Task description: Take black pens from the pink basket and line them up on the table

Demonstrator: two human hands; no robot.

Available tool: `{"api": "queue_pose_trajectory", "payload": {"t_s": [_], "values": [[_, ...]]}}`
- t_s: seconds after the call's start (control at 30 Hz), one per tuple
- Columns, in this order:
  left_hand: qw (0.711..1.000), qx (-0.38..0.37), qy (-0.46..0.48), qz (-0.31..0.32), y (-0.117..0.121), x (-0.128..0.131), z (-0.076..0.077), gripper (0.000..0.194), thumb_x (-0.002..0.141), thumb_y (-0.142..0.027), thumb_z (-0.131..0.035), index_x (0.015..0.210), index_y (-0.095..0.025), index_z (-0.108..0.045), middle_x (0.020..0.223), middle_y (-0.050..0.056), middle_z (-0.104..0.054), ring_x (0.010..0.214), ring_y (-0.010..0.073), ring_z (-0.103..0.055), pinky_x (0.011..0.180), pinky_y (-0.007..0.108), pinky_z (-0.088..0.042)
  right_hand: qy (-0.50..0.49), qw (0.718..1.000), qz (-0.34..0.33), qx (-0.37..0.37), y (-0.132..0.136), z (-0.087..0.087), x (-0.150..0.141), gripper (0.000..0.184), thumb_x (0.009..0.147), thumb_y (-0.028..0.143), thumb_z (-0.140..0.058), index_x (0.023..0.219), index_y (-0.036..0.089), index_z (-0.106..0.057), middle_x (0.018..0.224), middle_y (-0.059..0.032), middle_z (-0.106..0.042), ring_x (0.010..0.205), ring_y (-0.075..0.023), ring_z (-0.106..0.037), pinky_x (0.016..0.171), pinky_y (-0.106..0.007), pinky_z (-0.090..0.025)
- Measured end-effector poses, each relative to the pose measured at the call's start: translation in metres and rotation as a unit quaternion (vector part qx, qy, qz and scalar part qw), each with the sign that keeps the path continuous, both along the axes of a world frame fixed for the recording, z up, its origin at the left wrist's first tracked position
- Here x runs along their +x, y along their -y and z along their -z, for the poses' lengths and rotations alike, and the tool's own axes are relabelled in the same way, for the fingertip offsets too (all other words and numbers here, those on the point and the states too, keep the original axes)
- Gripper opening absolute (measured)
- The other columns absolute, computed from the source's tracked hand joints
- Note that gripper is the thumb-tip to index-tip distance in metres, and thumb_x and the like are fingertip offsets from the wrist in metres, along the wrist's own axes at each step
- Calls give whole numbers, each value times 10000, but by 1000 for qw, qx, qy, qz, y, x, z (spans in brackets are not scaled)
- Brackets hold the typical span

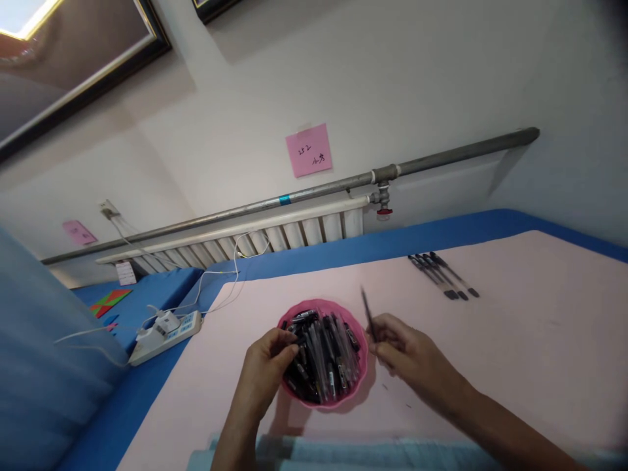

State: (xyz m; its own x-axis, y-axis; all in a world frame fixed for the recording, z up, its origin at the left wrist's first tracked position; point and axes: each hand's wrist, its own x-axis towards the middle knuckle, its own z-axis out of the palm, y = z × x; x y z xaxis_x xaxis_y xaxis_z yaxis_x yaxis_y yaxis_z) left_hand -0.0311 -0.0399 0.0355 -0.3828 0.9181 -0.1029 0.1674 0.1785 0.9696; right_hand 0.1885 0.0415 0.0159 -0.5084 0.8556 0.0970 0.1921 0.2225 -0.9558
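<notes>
A pink scalloped basket point(364, 366) stands on the pink sheet, filled with clear pen barrels point(321, 363), black caps and other dark pen parts. My left hand point(267, 366) is over its left rim, thumb and fingers pinched together at the parts; whatever they hold is hidden. Just right of the basket, my right hand point(409, 350) grips a thin dark pen refill point(368, 314), its narrow end tilted upward. Farther back on the right, several capped black pens point(436, 275) lie side by side.
The pink sheet point(520, 340) covers a blue table point(294, 263). To the left sit a white power strip point(167, 337) with plugs and loose cables, and a blue curtain point(44, 366). A radiator point(314, 231) and pipe point(328, 190) run along the wall behind.
</notes>
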Motion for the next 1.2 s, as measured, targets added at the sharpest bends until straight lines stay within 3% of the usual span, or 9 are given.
{"api": "queue_pose_trajectory", "payload": {"t_s": [0.13, 0.27, 0.67, 1.2], "values": [[989, 34, 143, 12, 4, 2, -9, 210, 675, -280, -664, 837, -150, -632, 683, 4, -628, 648, 113, -582, 651, 242, -455, 43, 990, -107, 85, 14, -4, -5, 150, 818, 259, -465, 874, 209, -596, 740, -4, -613, 666, -138, -542, 609, -233, -410], [980, 41, 194, 20, 6, 1, -11, 230, 684, -269, -674, 861, -130, -626, 686, 34, -646, 657, 134, -614, 667, 275, -491, 95, 976, -132, 145, 20, -6, -6, 202, 847, 278, -452, 939, 221, -623, 783, -19, -644, 676, -142, -558, 613, -229, -408], [985, 35, 162, 56, 7, 4, -11, 214, 706, -262, -655, 868, -125, -635, 683, 55, -679, 647, 127, -621, 663, 256, -490, 135, 965, -144, 175, 22, -8, -4, 236, 846, 227, -436, 992, 227, -622, 812, -24, -646, 703, -146, -561, 630, -234, -406], [993, 14, 100, 61, 5, 7, -8, 213, 696, -289, -656, 858, -151, -675, 699, 20, -655, 635, 109, -593, 653, 238, -462, 141, 958, -141, 205, 26, -8, -4, 205, 842, 242, -444, 879, 232, -645, 787, -28, -646, 678, -154, -556, 619, -236, -400]]}}
